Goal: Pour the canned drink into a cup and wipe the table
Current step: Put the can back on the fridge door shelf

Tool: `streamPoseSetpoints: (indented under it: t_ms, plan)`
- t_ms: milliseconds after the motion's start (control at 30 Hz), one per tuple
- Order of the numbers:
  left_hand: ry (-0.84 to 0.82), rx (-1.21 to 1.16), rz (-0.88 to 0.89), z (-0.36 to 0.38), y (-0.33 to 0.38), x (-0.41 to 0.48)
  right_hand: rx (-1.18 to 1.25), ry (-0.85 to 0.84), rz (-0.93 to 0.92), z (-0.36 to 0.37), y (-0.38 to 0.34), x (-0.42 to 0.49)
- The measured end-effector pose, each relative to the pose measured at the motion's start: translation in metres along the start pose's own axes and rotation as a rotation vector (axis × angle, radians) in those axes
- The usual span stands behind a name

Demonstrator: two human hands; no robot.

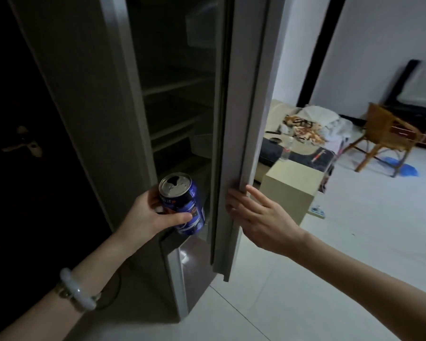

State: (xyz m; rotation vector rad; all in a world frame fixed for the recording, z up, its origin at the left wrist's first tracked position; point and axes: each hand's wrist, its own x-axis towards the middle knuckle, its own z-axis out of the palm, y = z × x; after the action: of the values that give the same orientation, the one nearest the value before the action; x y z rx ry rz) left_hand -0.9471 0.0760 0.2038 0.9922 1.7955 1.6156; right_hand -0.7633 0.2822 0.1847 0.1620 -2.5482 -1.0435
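Note:
My left hand (151, 215) grips a blue drink can (182, 205) in front of the open fridge, thumb across its side. The can's silver top faces me and its mouth is open. My right hand (258, 217) rests on the edge of the grey fridge door (241, 134), with the fingers laid along the door edge and the thumb on the outer side. No cup or cloth is in view.
The fridge interior (175, 107) is dark, with bare shelves. A dark door with a handle (25, 143) is on the left. Beyond the fridge door stand a cream box-shaped table (290, 190) with a clear bottle (286, 150) behind it, a cluttered sofa (303, 129) and a wicker chair (389, 136).

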Motion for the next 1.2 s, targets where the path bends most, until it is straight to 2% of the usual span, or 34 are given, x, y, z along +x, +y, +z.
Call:
streamPoseSetpoints:
  t_ms: [300, 733, 867, 1200]
  plan:
    - [-0.275, -0.055, -0.007, 0.063, 0.018, 0.023, -0.023, -0.227, 0.245, -0.013, 0.016, -0.071]
    - [-0.407, -0.053, 0.103, 0.164, 0.034, 0.063, 0.139, -0.414, 0.578, -0.003, 0.053, -0.171]
    - [-0.409, -0.029, 0.134, 0.208, 0.041, 0.076, 0.271, -0.427, 0.694, 0.009, 0.074, -0.198]
    - [-0.381, -0.005, 0.157, 0.309, 0.055, 0.114, 0.772, -0.316, 0.937, 0.043, 0.148, -0.251]
